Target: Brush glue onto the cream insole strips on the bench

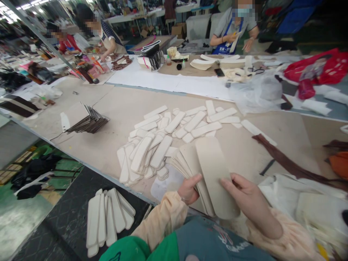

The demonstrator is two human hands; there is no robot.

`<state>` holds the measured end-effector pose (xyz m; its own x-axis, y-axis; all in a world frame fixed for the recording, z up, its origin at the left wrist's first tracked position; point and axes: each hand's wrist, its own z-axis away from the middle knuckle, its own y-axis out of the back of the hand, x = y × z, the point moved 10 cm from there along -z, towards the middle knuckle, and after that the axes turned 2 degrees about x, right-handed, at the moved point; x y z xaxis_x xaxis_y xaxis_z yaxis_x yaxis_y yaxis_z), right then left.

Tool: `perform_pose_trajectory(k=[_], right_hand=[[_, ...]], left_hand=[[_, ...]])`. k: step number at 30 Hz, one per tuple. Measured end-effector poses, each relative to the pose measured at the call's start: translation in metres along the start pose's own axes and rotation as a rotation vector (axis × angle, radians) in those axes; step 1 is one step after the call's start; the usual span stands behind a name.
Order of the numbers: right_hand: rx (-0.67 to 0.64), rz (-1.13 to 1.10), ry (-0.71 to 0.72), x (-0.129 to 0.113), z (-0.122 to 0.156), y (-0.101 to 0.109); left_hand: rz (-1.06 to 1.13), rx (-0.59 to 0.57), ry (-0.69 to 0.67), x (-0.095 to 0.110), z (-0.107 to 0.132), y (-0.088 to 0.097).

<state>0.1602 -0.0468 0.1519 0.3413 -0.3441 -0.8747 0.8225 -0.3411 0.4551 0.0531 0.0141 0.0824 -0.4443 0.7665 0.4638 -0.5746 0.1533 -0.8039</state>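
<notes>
Close to my body, a fanned stack of large beige panels with rounded ends (pixel 187 156) lies at the table's near edge. My left hand (pixel 189 189) grips the stack's left side, thumb on top. The topmost beige panel (pixel 213 174) is turned out to the right, and my right hand (pixel 246 190) pinches its right edge between thumb and fingers. Just beyond, a loose heap of small cream rounded strips (pixel 163 139) spreads over the table. More cream strips (pixel 108 217) lie on a black surface at my lower left.
A stack of dark-edged pieces (pixel 89 121) sits on the table's left. To the right are a brown strip of material (pixel 288 159) and white plastic (pixel 312 203). Across the table, a person in a blue apron (pixel 231 36) works; two others sit at far left.
</notes>
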Motion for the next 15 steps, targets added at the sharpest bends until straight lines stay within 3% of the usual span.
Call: perform_pose_trajectory(k=[4, 7, 10, 15], right_hand=[[0.092, -0.388, -0.188, 0.031, 0.003, 0.016], [0.12, -0.481, -0.225, 0.04, 0.006, 0.023], [0.044, -0.356, -0.191, 0.036, 0.003, 0.013], [0.044, -0.024, 0.066, 0.012, -0.006, -0.013]], left_hand=[[0.001, -0.036, 0.031, -0.001, 0.001, 0.002], [-0.028, -0.085, 0.067, -0.005, 0.001, -0.001], [-0.016, -0.058, 0.075, -0.008, 0.0, -0.001], [0.044, -0.088, 0.142, -0.03, 0.001, -0.012]])
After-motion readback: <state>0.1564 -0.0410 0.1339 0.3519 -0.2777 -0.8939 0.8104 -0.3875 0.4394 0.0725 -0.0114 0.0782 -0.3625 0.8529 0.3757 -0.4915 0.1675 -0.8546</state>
